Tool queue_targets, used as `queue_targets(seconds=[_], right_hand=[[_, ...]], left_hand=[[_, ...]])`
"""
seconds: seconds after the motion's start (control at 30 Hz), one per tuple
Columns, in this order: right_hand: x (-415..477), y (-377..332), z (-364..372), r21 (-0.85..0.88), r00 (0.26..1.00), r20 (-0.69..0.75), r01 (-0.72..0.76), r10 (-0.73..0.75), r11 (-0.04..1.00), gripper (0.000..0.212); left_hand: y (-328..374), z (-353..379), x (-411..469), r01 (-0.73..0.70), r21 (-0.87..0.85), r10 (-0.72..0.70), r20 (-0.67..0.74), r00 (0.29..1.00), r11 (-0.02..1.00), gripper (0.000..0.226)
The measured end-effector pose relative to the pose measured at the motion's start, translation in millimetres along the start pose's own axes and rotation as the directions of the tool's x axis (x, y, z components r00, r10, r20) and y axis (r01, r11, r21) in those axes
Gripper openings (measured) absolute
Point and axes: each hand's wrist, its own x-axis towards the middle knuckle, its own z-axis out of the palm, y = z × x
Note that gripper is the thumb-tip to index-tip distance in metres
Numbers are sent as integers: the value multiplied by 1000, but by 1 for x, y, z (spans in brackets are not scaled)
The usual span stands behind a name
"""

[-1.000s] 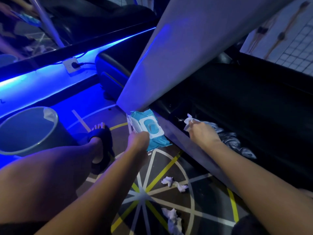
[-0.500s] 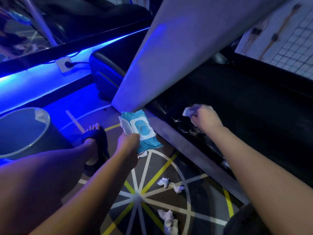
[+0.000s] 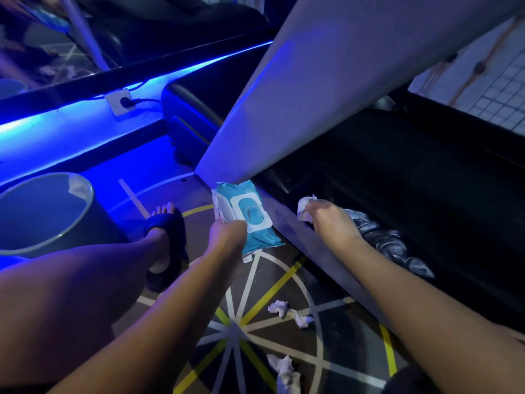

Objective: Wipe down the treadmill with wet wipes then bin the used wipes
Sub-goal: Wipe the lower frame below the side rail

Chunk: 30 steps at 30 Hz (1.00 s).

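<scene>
Bin (image 3: pixel 45 211) at nine o'clock. The left hand (image 3: pixel 227 234) grips a blue wet-wipe pack (image 3: pixel 251 220), its print too blurred to read. At the pack's three o'clock, the right hand (image 3: pixel 329 221) pinches a wipe (image 3: pixel 304 207) against the treadmill (image 3: pixel 426 180). Used wipes (image 3: pixel 279 308) lie crumpled at six.

Blue wipes pack (image 3: pixel 250 220), lid flipped open, just beside the dark treadmill (image 3: pixel 426 180); white wipe (image 3: pixel 304 207) at its near edge.

Dark floor (image 3: pixel 335 331) crossed by white and yellow painted lines fanning from a hub, lower centre. Bright blue strip light (image 3: pixel 51 125) along the wall base, left, beside a white wall socket (image 3: pixel 119 103) with black plug. White small-tiled wall (image 3: pixel 494 92), upper right.
</scene>
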Motion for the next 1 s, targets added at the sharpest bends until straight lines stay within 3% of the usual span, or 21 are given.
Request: queue_targets(seconds=[0.1,0.17,0.23,0.3,0.37,0.43,0.57,0.67,0.83,0.87,0.93,1.0], right_hand=[[-13,13,-3,-80,999,40,-17,21,997,21],[-17,13,-10,-134,999,5,-46,47,990,35],[-18,7,-27,-133,994,-33,-107,104,985,36],[-15,3,-48,-7,970,-133,-207,204,978,26],[-11,3,-65,240,923,-227,-257,311,936,13],[-8,3,-71,460,893,-204,-275,402,844,18],[7,-4,-52,529,904,-88,-313,418,788,29],[20,-14,-35,557,907,-70,-310,416,770,28],[26,-28,-20,477,939,-157,-200,307,856,2],[25,-28,-18,441,951,-179,-150,251,885,11],[24,-22,-12,249,971,-220,-38,95,968,24],[24,-9,-8,22,979,-203,-17,21,1000,14]], left_hand=[[1,5,-1,6,24,-5,-25,1000,1000,43],[0,7,-1,17,28,-17,-15,1000,999,43],[-2,8,-2,31,11,-31,-19,999,999,44],[-2,7,-4,39,5,-39,-11,999,999,45],[-1,5,-7,48,-21,-48,-9,999,999,45],[0,0,-8,33,-22,-33,-17,999,999,45],[4,-7,-10,6,-41,-6,-10,1000,999,34],[2,-12,-4,-34,24,35,-16,999,999,39],[3,-9,1,-42,-43,44,33,998,998,51],[3,-8,3,-49,-48,50,22,999,998,60],[3,-6,5,-47,-55,49,33,998,997,61],[5,-4,7,-39,-58,40,21,999,998,47]])
